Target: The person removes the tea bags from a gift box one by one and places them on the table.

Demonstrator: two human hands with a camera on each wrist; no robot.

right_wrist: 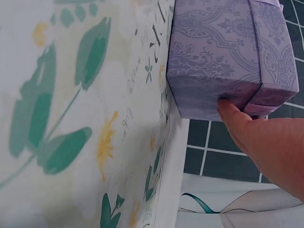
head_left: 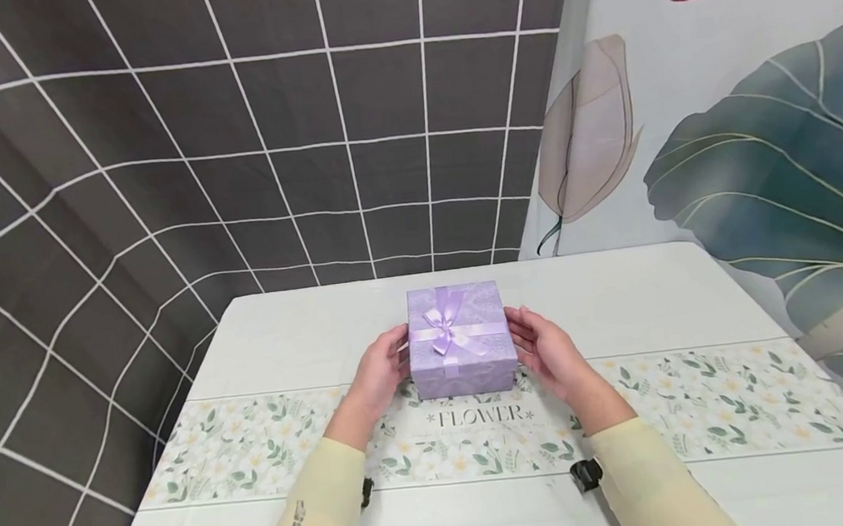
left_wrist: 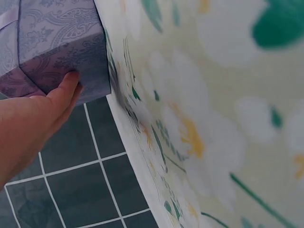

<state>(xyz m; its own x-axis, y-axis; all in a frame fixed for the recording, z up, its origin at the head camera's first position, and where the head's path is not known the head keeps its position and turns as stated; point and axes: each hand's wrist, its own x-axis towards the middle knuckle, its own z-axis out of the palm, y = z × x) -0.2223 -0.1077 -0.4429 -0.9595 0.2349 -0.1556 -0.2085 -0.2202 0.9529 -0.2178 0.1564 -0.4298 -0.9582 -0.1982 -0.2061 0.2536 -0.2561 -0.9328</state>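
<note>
A lilac gift box with a damask pattern sits on the table, its lid shut. A paler ribbon crosses the lid and ends in a bow. My left hand lies along the box's left side, and my right hand along its right side. In the left wrist view, fingertips of the left hand rest on the box wall under the lid. From the right wrist, a digit of the right hand touches the opposite wall; its other fingers are mostly hidden.
The white table carries a printed flower band with the word FLOWER in front of the box. Behind hangs a dark grid-patterned cloth, with a leaf-printed white cloth at right. A black wrist device shows at the right sleeve.
</note>
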